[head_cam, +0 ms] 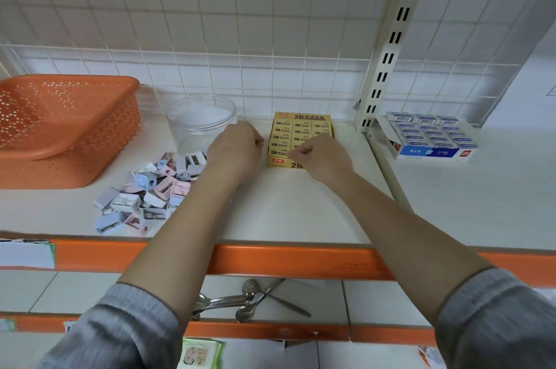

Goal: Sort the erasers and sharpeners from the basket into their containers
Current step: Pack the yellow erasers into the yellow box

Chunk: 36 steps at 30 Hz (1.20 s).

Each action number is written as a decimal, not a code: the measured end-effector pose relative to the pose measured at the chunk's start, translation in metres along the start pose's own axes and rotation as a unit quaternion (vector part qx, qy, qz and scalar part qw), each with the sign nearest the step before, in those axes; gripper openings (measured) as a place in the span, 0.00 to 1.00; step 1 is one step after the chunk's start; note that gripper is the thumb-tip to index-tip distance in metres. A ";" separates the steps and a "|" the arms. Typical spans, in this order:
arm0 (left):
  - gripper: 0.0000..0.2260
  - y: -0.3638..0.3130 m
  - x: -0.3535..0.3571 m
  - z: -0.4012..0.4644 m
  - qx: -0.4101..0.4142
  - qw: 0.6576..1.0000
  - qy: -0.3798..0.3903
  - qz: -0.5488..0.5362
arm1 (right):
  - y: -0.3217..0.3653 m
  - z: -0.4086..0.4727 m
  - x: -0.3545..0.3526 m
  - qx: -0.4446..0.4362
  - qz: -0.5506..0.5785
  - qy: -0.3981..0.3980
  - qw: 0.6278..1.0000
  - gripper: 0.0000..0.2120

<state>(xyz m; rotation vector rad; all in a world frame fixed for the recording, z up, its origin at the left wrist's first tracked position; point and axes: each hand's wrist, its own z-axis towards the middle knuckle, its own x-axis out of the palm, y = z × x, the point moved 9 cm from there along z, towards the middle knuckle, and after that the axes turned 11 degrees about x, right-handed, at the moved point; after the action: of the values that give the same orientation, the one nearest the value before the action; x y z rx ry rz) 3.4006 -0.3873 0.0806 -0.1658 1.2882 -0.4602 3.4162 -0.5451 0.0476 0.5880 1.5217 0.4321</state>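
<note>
The right hand (323, 155) pinches at the yellow eraser box (301, 140) directly beneath it; the left hand (237, 147), clenched, lies just beside; the sharpeners (147, 191) lie further left.

A white wire grid panel (210, 22) fills the upper part of the frame, with a slotted cream upright (394, 37) at upper right. An orange shelf edge (285, 260) crosses the middle. Below it, at lower centre, metal spoons (237, 302) lie in a loose cluster, and a green-edged packet (200, 353) sits at the bottom.
</note>
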 end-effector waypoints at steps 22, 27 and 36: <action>0.19 0.003 0.016 0.021 -0.063 0.993 0.037 -0.089 | -0.028 0.012 -0.056 0.068 0.014 -0.059 0.996 0.12; 0.13 0.008 0.038 0.030 -0.099 0.988 0.074 -0.097 | -0.067 0.027 -0.056 0.146 -0.094 -0.058 0.983 0.12; 0.12 -0.010 0.053 0.022 -0.090 0.988 0.048 -0.113 | -0.070 0.025 -0.058 0.128 -0.108 0.014 0.986 0.09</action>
<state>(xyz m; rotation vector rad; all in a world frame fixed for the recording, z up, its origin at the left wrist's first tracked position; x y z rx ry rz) 3.4296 -0.4218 0.0437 -0.4485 1.4124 -0.5500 3.4336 -0.6378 0.0504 0.6093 1.6617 0.0778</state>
